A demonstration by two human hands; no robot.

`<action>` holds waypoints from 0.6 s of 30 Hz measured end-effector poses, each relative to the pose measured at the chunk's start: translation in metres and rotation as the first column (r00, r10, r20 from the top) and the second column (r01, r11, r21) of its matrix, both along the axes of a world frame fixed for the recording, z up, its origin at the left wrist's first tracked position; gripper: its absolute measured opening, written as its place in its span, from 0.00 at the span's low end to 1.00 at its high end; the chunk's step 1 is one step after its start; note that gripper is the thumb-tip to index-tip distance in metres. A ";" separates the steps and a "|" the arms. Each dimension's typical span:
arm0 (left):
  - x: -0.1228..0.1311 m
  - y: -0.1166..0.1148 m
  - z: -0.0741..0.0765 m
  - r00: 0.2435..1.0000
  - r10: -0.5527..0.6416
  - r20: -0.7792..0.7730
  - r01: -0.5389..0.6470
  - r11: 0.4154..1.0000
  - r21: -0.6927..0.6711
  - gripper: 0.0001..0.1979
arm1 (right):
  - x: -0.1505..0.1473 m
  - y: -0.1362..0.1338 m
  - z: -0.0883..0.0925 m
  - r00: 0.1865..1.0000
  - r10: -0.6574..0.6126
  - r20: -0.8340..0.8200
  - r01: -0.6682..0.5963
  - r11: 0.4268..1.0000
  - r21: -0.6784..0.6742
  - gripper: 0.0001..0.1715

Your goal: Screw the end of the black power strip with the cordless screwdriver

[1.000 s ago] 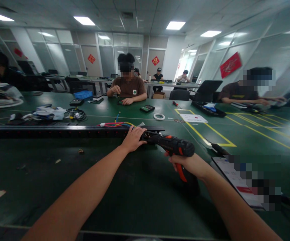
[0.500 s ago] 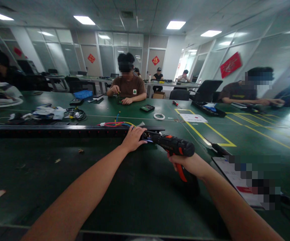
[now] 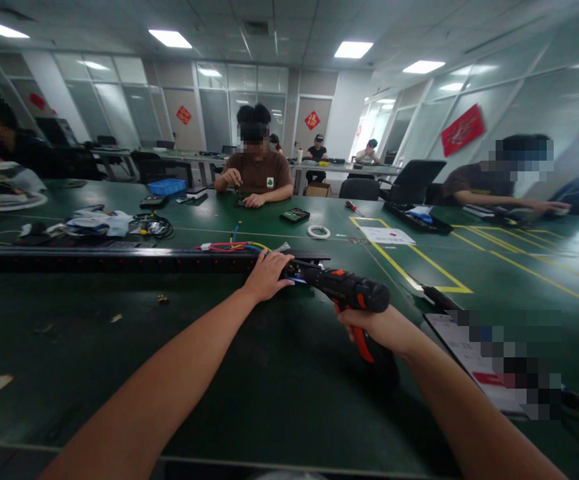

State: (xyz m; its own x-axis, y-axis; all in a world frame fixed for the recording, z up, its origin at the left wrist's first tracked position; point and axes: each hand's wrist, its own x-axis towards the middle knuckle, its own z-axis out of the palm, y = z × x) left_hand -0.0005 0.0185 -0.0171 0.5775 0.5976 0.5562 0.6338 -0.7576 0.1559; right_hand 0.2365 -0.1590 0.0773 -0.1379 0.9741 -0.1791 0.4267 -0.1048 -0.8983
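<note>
My right hand [image 3: 369, 327] is wrapped round the handle of a black and orange cordless drill [image 3: 352, 288]. The drill's nose points left at the right end of a long black metal bar [image 3: 119, 261], which lies across the table; its tip is too small to make out. Over that end of the bar my left hand [image 3: 268, 277] is closed, thumb toward the drill. Red, yellow and blue wires [image 3: 229, 246] come out behind the bar close to my left fingers.
Beyond the bar on the green table [image 3: 249, 400] lie a white tape roll [image 3: 318, 232], a circuit board [image 3: 294, 215], tangled cables [image 3: 154, 227] and a blue basket [image 3: 167, 187]. A clipboard [image 3: 449, 340] lies at right. A person [image 3: 259, 170] works opposite; others sit left and right.
My two hands, the drill and the bar stay in the same places. The whole view shifts only very slightly.
</note>
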 end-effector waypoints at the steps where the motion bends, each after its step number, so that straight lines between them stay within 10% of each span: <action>1: 0.000 0.000 0.000 1.000 -0.001 0.005 0.001 1.000 -0.003 0.32 | 0.000 0.000 0.000 1.000 -0.003 -0.002 0.003 1.000 -0.005 0.09; 18: 0.001 -0.002 0.003 1.000 0.001 0.001 -0.001 1.000 -0.014 0.32 | -0.004 -0.003 0.004 0.999 -0.038 -0.029 0.037 0.999 -0.018 0.12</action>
